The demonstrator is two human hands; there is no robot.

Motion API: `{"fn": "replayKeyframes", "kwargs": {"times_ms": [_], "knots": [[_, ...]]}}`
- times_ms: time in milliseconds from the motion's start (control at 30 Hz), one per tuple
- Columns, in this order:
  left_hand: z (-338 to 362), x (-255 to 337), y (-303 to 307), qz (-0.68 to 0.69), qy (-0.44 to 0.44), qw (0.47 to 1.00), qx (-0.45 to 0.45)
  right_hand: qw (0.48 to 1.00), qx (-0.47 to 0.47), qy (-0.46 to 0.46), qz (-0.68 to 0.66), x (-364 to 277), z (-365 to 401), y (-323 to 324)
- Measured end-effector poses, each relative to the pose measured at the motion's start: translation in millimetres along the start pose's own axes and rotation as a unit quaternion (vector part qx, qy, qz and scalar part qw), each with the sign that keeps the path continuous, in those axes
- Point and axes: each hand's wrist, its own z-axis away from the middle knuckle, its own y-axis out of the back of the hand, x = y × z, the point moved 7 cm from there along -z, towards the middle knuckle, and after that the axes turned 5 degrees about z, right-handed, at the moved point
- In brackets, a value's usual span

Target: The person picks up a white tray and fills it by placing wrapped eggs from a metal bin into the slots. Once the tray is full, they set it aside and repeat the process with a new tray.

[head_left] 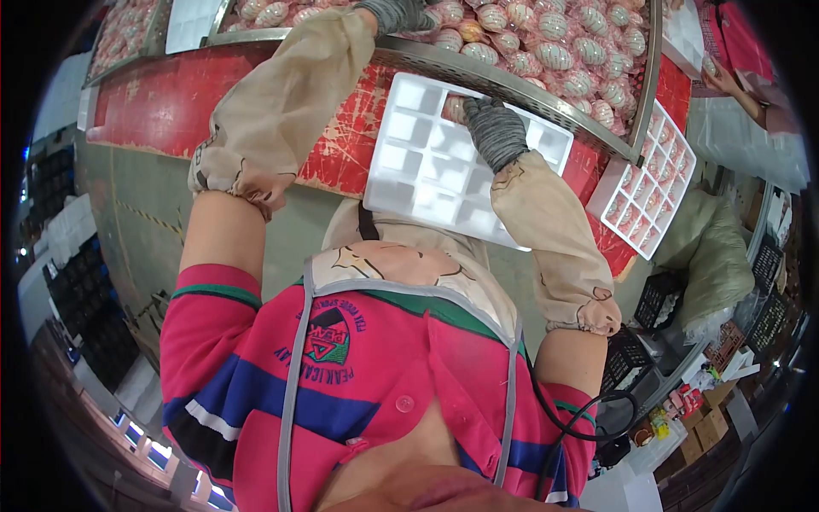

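Note:
My right hand (496,135), in a dark grey knitted glove, reaches over a white tray (408,183) divided into square compartments. Its fingers are closed against a round, plastic-wrapped item (454,108), egg-like with printed film, in a compartment of the far row. The other compartments I can see hold nothing; my hand and sleeve cover some. At the top edge my left hand (399,14), gloved alike, lies at the rim of a metal bin (503,84) heaped with wrapped items (554,55). Its fingers are partly cut off by the frame.
The red worktable (333,145) has worn paint. A filled white tray (653,183) stands on the right, near another person's hand (723,81). More wrapped items (124,38) fill a bin at far left. Black crates (627,358) and a green sack (712,256) are on the right.

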Motion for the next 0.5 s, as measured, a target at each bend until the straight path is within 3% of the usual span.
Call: {"fn": "replayKeyframes", "kwargs": {"times_ms": [33,67,100,167,200,300,333,367,433,500], "knots": [[5,1,0,0.04,0.018,0.999,-0.015,1.0,0.01,0.012,-0.004,-3,4,-3],[9,0,-4,-0.032,0.005,0.996,0.079,0.999,0.033,0.016,0.009,-6,8,-2],[1,-7,-15,-0.031,0.006,0.997,0.077,0.999,0.031,0.017,0.008,-8,10,-5],[-31,-16,-36,-0.154,-0.056,0.986,0.028,0.996,0.091,0.014,0.011,-11,15,-1],[-41,-16,-41,-0.169,-0.06,0.984,-0.024,0.999,0.034,0.008,-0.008,-12,12,3],[-53,-16,-48,-0.177,-0.076,0.981,0.022,1.0,0.018,-0.012,0.003,-11,13,-5],[-29,-6,-29,-0.117,-0.055,0.986,0.105,0.997,0.081,-0.002,0.014,-11,16,-7],[-14,-7,-30,-0.12,-0.054,0.986,0.105,0.996,0.083,-0.001,0.012,-11,16,-11],[13,-5,-25,0.011,-0.182,0.969,0.166,0.995,0.1,-0.021,0.01,-9,16,-11],[48,-3,-25,0.151,-0.299,0.917,0.219,0.993,0.117,-0.015,-0.001,-8,18,-7]]}}
